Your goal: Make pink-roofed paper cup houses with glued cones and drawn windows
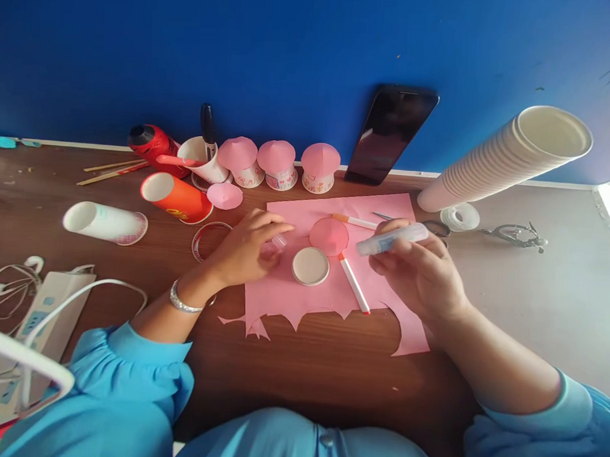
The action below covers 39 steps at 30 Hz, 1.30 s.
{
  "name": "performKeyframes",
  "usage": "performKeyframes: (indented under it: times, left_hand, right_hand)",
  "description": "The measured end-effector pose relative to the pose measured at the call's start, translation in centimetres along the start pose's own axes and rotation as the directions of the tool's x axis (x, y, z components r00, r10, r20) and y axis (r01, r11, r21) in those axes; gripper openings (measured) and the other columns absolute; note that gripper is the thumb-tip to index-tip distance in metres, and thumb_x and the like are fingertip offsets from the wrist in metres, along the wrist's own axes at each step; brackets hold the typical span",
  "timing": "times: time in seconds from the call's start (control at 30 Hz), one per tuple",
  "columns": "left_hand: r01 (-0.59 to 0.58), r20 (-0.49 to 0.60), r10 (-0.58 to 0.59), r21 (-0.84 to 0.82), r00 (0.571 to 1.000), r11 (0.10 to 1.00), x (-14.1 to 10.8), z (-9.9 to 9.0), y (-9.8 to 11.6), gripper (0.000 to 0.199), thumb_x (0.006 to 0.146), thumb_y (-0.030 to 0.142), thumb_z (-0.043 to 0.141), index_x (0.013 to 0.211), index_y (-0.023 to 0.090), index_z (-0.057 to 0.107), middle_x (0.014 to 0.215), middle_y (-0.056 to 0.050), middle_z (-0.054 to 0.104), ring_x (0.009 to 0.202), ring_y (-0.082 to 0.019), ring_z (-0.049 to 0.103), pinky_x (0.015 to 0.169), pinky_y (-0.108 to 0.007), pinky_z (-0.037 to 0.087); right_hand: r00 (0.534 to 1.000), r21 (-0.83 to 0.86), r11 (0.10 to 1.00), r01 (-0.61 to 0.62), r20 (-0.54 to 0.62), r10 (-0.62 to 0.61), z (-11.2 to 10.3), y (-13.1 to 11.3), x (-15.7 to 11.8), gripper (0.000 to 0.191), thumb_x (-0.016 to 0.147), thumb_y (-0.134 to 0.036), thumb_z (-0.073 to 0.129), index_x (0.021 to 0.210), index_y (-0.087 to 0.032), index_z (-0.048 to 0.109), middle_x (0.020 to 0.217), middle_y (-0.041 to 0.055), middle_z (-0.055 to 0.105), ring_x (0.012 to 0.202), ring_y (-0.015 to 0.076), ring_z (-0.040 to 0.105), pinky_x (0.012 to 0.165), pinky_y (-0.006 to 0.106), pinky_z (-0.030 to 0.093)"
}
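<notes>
My right hand (418, 272) grips a clear glue bottle (392, 239), tilted with its narrow end toward the left. In my left hand (251, 246), a small clear cap (279, 241) is pinched between thumb and fingers. Between the two hands, a pink paper disc (329, 237) lies on a cut sheet of pink paper (282, 298). Just below the disc is a small upside-down paper cup (310, 266), its pale round base facing up. A white marker (354, 284) with red ends rests beside it, and another marker (356, 221) with an orange end lies above.
Several pink-topped cups (321, 168) line the back by a leaning phone (392, 135). A tall cup stack (507, 159), tape roll (459, 216) and scissors (517, 234) are at right. Left are an orange cup (178, 199), a white cup (105, 223) and a power strip (56, 313).
</notes>
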<state>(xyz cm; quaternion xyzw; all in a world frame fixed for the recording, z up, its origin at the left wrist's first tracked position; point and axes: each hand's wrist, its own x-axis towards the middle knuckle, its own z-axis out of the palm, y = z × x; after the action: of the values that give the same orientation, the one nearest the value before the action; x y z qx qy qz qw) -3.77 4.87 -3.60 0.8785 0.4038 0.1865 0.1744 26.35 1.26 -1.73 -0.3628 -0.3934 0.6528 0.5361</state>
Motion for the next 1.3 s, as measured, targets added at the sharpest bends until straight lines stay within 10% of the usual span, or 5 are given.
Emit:
performKeyframes:
  times: [0.27,0.63,0.83,1.3]
  left_hand:
    - [-0.062,0.107,0.084,-0.196,0.991,0.979,-0.5,-0.8,3.8,0.091,0.076,0.023,0.085,0.154,0.022,0.039,0.153,-0.015,0.055,0.14,-0.035,0.051,0.117,-0.056,0.046]
    - [-0.033,-0.015,0.03,-0.516,0.999,0.856,-0.4,2.5,6.2,0.051,0.077,0.023,0.081,0.12,0.021,0.052,0.114,-0.009,0.065,0.104,-0.025,0.065,0.089,-0.043,0.059]
    - [-0.009,0.041,0.035,-0.522,0.999,0.853,0.1,2.7,6.0,0.045,0.079,0.037,0.085,0.111,0.023,0.057,0.109,-0.006,0.067,0.101,-0.024,0.064,0.088,-0.041,0.057]
    - [-0.051,-0.013,0.05,-0.241,0.999,0.969,-0.5,4.1,5.6,0.054,0.086,0.066,0.072,0.112,0.02,0.059,0.1,-0.006,0.074,0.09,-0.026,0.07,0.076,-0.04,0.055]
  right_hand:
    - [1.0,-0.004,1.0,-0.012,-0.02,0.012,0.2,1.4,0.1,0.025,0.089,-0.046,0.077,0.087,-0.021,0.071,0.075,0.0001,0.062,0.056,0.0125,0.054,0.052,0.028,0.051]
    - [0.92,-0.365,0.846,0.389,0.199,-0.338,1.7,0.5,-2.6,0.015,0.097,-0.031,0.072,0.109,-0.023,0.07,0.095,0.0058,0.071,0.085,0.0215,0.068,0.077,0.038,0.056]
    - [0.823,-0.506,0.654,0.562,0.416,-0.386,2.8,-0.3,-2.8,0.02,0.098,-0.026,0.07,0.116,-0.018,0.068,0.098,0.0094,0.07,0.09,0.0224,0.069,0.077,0.037,0.058]
    - [0.775,-0.622,0.467,0.629,0.552,-0.309,3.0,-0.3,-3.2,0.021,0.097,-0.022,0.07,0.117,-0.017,0.065,0.1,0.012,0.073,0.09,0.0249,0.072,0.077,0.039,0.062]
